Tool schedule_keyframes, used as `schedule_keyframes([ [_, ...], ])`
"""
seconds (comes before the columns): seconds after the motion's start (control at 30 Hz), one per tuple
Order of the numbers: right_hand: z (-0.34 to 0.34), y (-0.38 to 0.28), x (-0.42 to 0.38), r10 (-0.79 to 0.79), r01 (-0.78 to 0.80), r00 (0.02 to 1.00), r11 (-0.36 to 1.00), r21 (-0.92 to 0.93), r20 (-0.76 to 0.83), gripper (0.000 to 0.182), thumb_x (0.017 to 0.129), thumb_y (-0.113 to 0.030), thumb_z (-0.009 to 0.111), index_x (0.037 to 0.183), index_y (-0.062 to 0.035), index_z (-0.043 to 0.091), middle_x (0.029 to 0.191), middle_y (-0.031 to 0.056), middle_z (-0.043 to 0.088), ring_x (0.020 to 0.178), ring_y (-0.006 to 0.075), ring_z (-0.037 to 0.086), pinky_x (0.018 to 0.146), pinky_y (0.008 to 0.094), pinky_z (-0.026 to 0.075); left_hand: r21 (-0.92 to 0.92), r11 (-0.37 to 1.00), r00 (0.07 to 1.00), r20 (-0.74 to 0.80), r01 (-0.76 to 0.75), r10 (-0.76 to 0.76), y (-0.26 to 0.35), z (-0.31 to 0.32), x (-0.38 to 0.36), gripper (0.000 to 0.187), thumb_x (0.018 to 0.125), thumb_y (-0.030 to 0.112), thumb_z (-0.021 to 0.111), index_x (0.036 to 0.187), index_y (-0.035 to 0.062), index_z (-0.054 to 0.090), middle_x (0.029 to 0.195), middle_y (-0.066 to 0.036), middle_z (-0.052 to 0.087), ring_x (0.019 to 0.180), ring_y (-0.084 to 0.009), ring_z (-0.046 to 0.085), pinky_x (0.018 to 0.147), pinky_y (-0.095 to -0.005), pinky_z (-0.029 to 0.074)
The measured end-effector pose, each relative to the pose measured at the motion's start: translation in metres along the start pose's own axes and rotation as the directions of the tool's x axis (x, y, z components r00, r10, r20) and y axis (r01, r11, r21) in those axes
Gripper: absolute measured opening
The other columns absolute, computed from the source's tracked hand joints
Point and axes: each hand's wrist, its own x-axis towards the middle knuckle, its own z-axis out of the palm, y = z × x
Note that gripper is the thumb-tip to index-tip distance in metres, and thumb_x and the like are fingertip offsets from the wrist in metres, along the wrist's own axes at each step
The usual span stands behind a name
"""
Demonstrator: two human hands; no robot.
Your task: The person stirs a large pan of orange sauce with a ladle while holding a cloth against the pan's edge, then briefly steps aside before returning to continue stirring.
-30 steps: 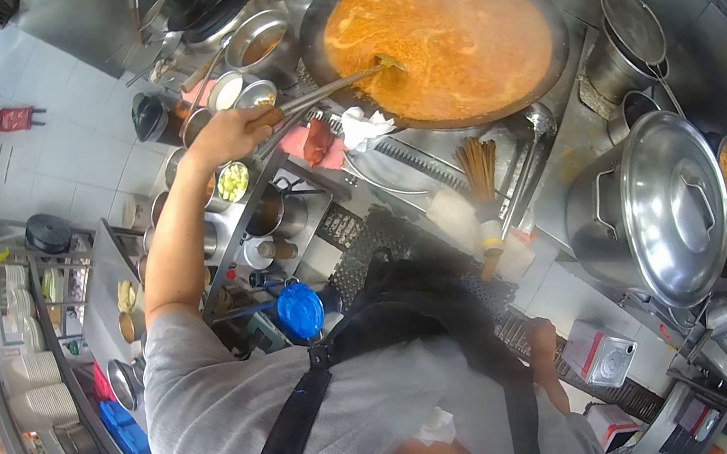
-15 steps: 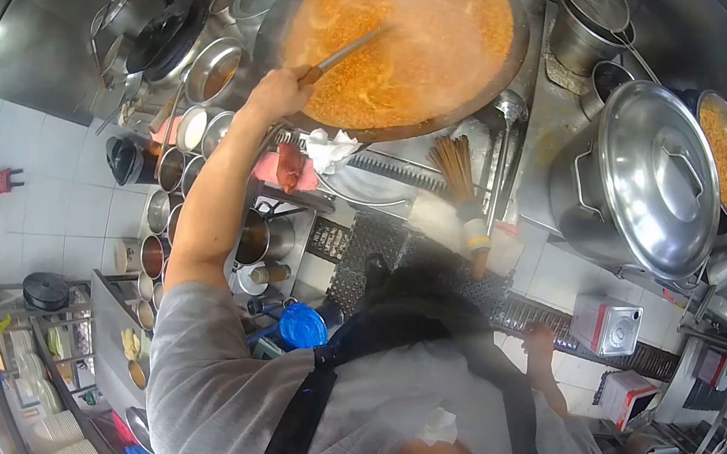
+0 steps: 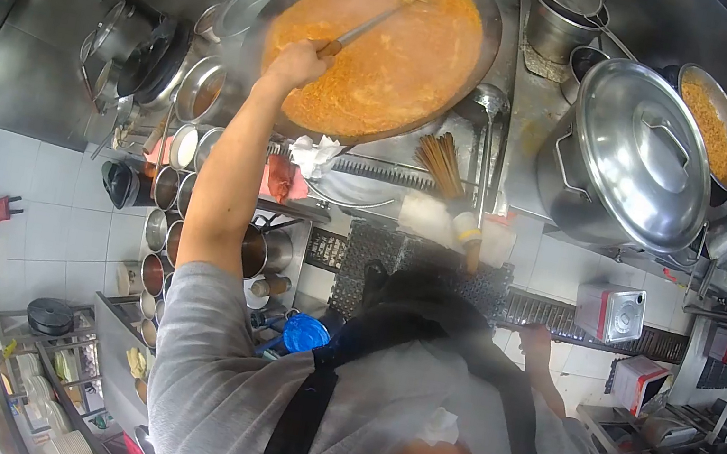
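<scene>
My left hand (image 3: 299,67) is closed around the wooden handle of a long metal stirring tool (image 3: 370,26). Its shaft slants across a large wok (image 3: 491,56) full of orange, grainy sauce (image 3: 379,76), and its far end is sunk in the sauce, so the head is hidden. Steam rises over the wok. Down at my side hangs my right hand (image 3: 537,345), with nothing visible in it and its fingers loosely apart. Crumpled white paper (image 3: 313,154) and a dark red item on a pink cloth (image 3: 278,178) lie near the wok's front rim, beside my left forearm.
A big lidded pot (image 3: 634,162) stands right of the wok. Between them are a ladle (image 3: 494,105) and a bamboo brush (image 3: 441,163). Metal containers (image 3: 166,187) line the left side. A tin (image 3: 611,313) is on the floor at the right.
My left hand has pushed inward over the wok, carrying the tool's end toward the far side of the sauce. My right hand still hangs down. The steam looks thinner.
</scene>
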Motion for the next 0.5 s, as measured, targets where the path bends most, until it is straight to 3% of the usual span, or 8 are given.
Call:
schedule_keyframes([
  [0.13,0.035,0.031,0.022,-0.093,0.090,0.992,0.995,-0.036,-0.089,0.024,0.083,-0.014,0.053,0.085,-0.0025,0.074,0.085,0.0258,0.069,0.087,0.0422,0.069,0.081,0.0491,0.055,-0.018,0.997,0.997,0.003,-0.081,0.081,0.022,-0.009,-0.029,0.049,0.088,0.035,0.063,0.131,0.0122,0.062,0.108,-0.018,0.071,0.095,-0.0298,0.070,0.083,-0.0386,0.054],
  [0.2,0.037,0.032,0.020,0.060,-0.018,0.989,0.955,0.296,-0.136,0.022,0.082,-0.013,0.055,0.086,-0.0034,0.075,0.088,0.0259,0.069,0.089,0.0418,0.068,0.084,0.0490,0.054,0.010,0.993,0.993,-0.015,-0.120,0.120,0.027,-0.014,-0.045,0.049,0.088,0.035,0.063,0.130,0.0111,0.062,0.110,-0.018,0.071,0.096,-0.0305,0.070,0.085,-0.0382,0.053],
  [0.23,0.036,0.033,0.021,0.054,-0.011,0.989,0.955,0.297,-0.137,0.022,0.082,-0.013,0.055,0.086,-0.0034,0.075,0.088,0.0259,0.069,0.089,0.0418,0.068,0.084,0.0490,0.054,0.036,0.987,0.987,-0.025,-0.160,0.161,0.028,-0.016,-0.054,0.049,0.088,0.035,0.064,0.130,0.0100,0.063,0.112,-0.018,0.070,0.098,-0.0312,0.070,0.088,-0.0378,0.053],
  [0.3,0.035,0.038,0.025,-0.081,0.120,0.979,0.972,0.203,-0.188,0.013,0.082,-0.010,0.059,0.078,-0.0015,0.068,0.059,0.0090,0.061,0.049,0.0169,0.064,0.041,0.0316,0.049,0.001,0.983,0.983,-0.022,-0.184,0.184,0.030,-0.022,-0.074,0.048,0.088,0.033,0.064,0.129,0.0095,0.063,0.113,-0.019,0.070,0.099,-0.0315,0.069,0.089,-0.0376,0.052],
  [0.33,0.034,0.040,0.026,-0.091,0.129,0.978,0.971,0.201,-0.188,0.013,0.082,-0.010,0.059,0.078,-0.0015,0.068,0.059,0.0090,0.061,0.049,0.0169,0.064,0.041,0.0316,0.049,-0.037,0.977,0.977,-0.017,-0.212,0.211,0.030,-0.025,-0.086,0.047,0.088,0.032,0.064,0.129,0.0090,0.063,0.113,-0.020,0.069,0.101,-0.0318,0.069,0.091,-0.0374,0.051],
  [0.4,0.026,0.037,0.024,-0.010,0.031,0.996,0.967,0.254,-0.087,0.022,0.080,-0.013,0.058,0.090,-0.0048,0.075,0.092,0.0259,0.069,0.091,0.0423,0.068,0.087,0.0487,0.054,-0.004,0.985,0.985,0.008,-0.171,0.171,0.048,-0.045,-0.123,0.046,0.088,0.029,0.065,0.129,0.0087,0.063,0.112,-0.020,0.069,0.100,-0.0315,0.069,0.090,-0.0372,0.051],
  [0.5,0.024,0.038,0.033,0.030,-0.016,0.997,0.981,0.192,-0.070,0.022,0.080,-0.014,0.059,0.090,-0.0049,0.076,0.092,0.0258,0.069,0.091,0.0423,0.068,0.087,0.0490,0.054,0.012,0.990,0.988,0.058,-0.142,0.142,0.051,-0.062,-0.165,0.043,0.089,0.025,0.065,0.128,0.0076,0.064,0.109,-0.022,0.070,0.099,-0.0315,0.069,0.088,-0.0371,0.051],
])
